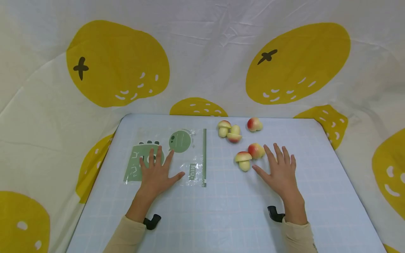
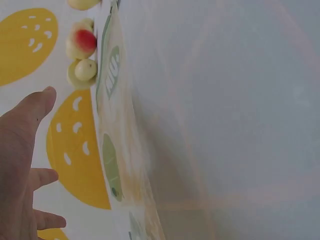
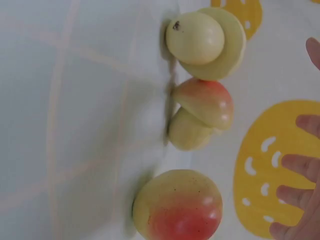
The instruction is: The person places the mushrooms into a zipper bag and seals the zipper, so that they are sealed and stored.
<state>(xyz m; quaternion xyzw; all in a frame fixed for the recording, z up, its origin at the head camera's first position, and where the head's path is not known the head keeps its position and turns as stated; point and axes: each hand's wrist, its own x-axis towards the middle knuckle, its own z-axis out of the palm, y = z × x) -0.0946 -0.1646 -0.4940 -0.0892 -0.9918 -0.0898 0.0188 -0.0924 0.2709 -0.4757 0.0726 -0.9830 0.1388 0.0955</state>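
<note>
The person's left hand (image 1: 156, 177) is spread above the bag (image 1: 179, 141), thumb out to the right, grasping nothing; the bag lies flat on the left part of the table (image 1: 205, 221), its green strip (image 1: 204, 156) along the right edge; the right hand (image 1: 281, 174) is also released, fingers fanned and holding nothing, near two of the five mushrooms (image 1: 243, 161); these two sit close together left of it, the other three farther back, one of those apart; behind hangs a white cloth (image 1: 205, 52) with yellow fruit shapes.
</note>
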